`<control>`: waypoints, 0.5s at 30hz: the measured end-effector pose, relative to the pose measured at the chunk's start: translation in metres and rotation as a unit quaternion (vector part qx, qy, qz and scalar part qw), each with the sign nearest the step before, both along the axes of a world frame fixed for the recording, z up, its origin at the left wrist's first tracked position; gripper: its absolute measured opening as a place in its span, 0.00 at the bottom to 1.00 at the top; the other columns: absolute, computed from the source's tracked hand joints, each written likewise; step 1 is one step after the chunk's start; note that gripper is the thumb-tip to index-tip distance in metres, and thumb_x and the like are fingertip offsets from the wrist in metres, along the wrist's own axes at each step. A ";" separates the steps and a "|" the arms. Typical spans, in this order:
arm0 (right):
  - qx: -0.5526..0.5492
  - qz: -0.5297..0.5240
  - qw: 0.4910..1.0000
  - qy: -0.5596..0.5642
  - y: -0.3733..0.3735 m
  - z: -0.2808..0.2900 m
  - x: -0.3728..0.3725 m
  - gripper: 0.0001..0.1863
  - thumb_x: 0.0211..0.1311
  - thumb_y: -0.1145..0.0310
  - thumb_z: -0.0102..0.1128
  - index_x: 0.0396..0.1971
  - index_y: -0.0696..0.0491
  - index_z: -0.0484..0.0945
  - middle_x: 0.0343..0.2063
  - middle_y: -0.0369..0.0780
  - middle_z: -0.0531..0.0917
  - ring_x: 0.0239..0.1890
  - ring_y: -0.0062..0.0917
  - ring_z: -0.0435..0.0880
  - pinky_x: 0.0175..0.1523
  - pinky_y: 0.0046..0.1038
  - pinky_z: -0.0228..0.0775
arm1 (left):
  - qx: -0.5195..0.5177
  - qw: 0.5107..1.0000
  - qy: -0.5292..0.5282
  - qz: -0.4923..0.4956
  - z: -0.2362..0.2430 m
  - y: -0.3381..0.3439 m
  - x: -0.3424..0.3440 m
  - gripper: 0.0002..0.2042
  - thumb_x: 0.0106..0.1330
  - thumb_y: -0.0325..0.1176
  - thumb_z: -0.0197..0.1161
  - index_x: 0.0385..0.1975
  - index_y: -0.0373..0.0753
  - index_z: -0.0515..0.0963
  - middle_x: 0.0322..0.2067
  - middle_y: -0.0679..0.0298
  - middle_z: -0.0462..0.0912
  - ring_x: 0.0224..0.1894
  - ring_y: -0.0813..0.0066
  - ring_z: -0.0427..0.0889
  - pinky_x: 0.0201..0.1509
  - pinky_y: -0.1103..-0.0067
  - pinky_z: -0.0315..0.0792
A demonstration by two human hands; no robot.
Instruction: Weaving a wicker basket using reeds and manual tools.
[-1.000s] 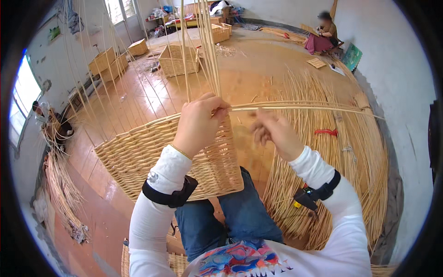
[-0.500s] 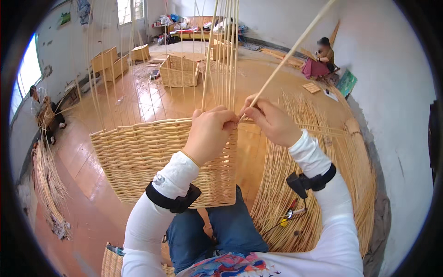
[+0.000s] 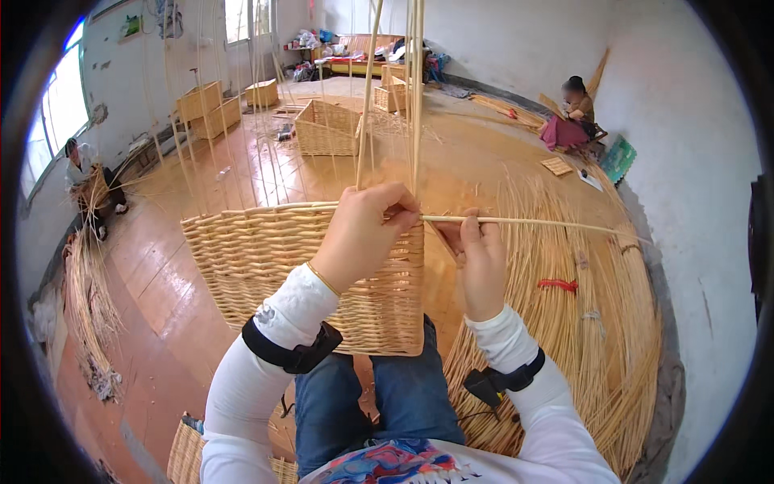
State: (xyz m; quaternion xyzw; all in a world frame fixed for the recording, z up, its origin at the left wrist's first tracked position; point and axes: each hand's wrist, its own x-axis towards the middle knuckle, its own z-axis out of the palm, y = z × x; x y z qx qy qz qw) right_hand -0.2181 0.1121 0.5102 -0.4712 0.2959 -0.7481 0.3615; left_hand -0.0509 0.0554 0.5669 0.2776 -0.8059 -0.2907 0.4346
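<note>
A half-woven wicker basket [image 3: 302, 278] stands over my knees, with tall upright stakes [image 3: 417, 97] rising from its rim. My left hand [image 3: 363, 230] is closed at the basket's top right corner, thumb and fingers pinching the rim there. From that corner a pale willow rod [image 3: 556, 223] runs out almost level to the right. Just right of the corner, my right hand [image 3: 482, 262] is closed on this rod, fingertips upward. Exactly what lies under my left fingertips is hidden.
Bundles of long loose rods [image 3: 556, 347] cover the floor at my right, with a red-handled tool [image 3: 558, 285] on them. Another wicker basket [image 3: 326, 133] stands ahead. Co-workers sit at far left [image 3: 93, 181] and far right [image 3: 571, 121]. A woven piece [image 3: 187, 452] lies at lower left.
My right hand has moved down and swung the rod from a steep upward slant to nearly level, pointing right. My left hand stays at the basket's corner.
</note>
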 end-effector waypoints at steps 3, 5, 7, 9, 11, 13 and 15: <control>0.018 0.006 0.996 0.084 -0.003 0.011 -0.011 0.15 0.76 0.63 0.40 0.49 0.60 0.65 0.42 0.46 0.80 0.47 0.30 0.81 0.55 0.31 0.75 | -0.029 1.000 -0.002 0.003 -0.004 -0.006 -0.001 0.03 0.61 0.20 0.62 0.33 0.30 0.77 0.29 0.63 0.82 0.34 0.80 0.81 0.41 0.81 0.76; 0.026 -0.020 0.985 0.168 -0.004 0.027 -0.011 0.15 0.76 0.63 0.41 0.49 0.60 0.65 0.42 0.46 0.80 0.46 0.29 0.82 0.54 0.31 0.76 | -0.034 0.999 -0.016 0.015 -0.010 -0.012 0.003 0.03 0.61 0.20 0.62 0.33 0.29 0.77 0.29 0.63 0.82 0.34 0.80 0.81 0.42 0.81 0.76; 0.025 -0.069 0.914 0.399 -0.005 0.050 -0.011 0.15 0.74 0.63 0.45 0.46 0.63 0.67 0.39 0.53 0.80 0.41 0.34 0.85 0.45 0.34 0.78 | -0.041 0.998 -0.031 0.025 -0.018 -0.018 0.010 0.03 0.61 0.20 0.62 0.33 0.29 0.77 0.29 0.63 0.82 0.34 0.80 0.80 0.42 0.80 0.76; -0.087 -0.076 0.811 0.573 -0.023 0.073 -0.001 0.15 0.72 0.64 0.46 0.48 0.62 0.66 0.36 0.54 0.80 0.39 0.38 0.85 0.42 0.37 0.77 | -0.057 0.998 0.009 0.024 -0.029 -0.025 0.017 0.04 0.56 0.27 0.65 0.26 0.38 0.76 0.22 0.61 0.78 0.27 0.63 0.76 0.45 0.71 0.63; -0.155 -0.045 0.655 0.739 -0.045 0.091 0.010 0.18 0.69 0.65 0.49 0.51 0.61 0.63 0.27 0.53 0.80 0.30 0.44 0.83 0.32 0.41 0.73 | 0.064 0.995 0.073 -0.028 -0.035 -0.038 0.027 0.04 0.56 0.26 0.65 0.26 0.38 0.75 0.24 0.61 0.77 0.26 0.62 0.74 0.45 0.71 0.62; -0.137 0.015 0.642 0.754 -0.072 0.102 0.026 0.20 0.68 0.62 0.51 0.51 0.59 0.60 0.19 0.50 0.78 0.22 0.47 0.80 0.24 0.43 0.69 | -0.003 0.997 0.072 -0.009 -0.041 -0.046 0.040 0.05 0.55 0.24 0.65 0.26 0.38 0.75 0.25 0.60 0.77 0.29 0.60 0.72 0.43 0.70 0.61; -0.150 0.045 0.636 0.755 -0.091 0.110 0.036 0.20 0.68 0.60 0.51 0.50 0.59 0.60 0.16 0.49 0.77 0.20 0.49 0.79 0.24 0.44 0.69 | -0.036 0.999 0.020 0.020 -0.043 -0.053 0.056 0.05 0.53 0.24 0.66 0.26 0.40 0.76 0.25 0.62 0.77 0.32 0.60 0.72 0.43 0.71 0.60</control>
